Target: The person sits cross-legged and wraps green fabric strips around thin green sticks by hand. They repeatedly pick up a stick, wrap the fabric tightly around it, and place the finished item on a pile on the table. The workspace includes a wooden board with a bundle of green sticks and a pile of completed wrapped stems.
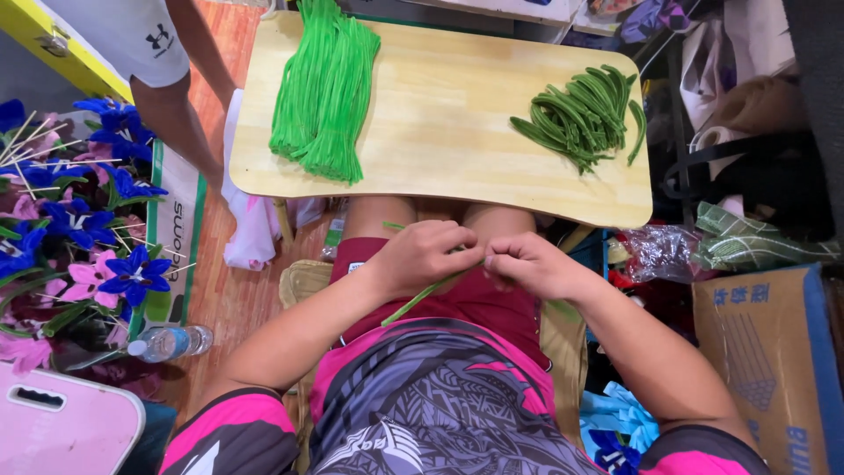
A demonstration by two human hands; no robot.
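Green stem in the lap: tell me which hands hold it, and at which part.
Both hands pinch the green stem at its upper end: left hand and right hand meet there, fingertips together. The lower end hangs free.

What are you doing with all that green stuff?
A seated person's left hand and right hand pinch a thin green stem together over the lap. On the wooden table ahead lie a bunch of bright green strands and a pile of darker green pieces. Blue and pink flowers stand at the left.
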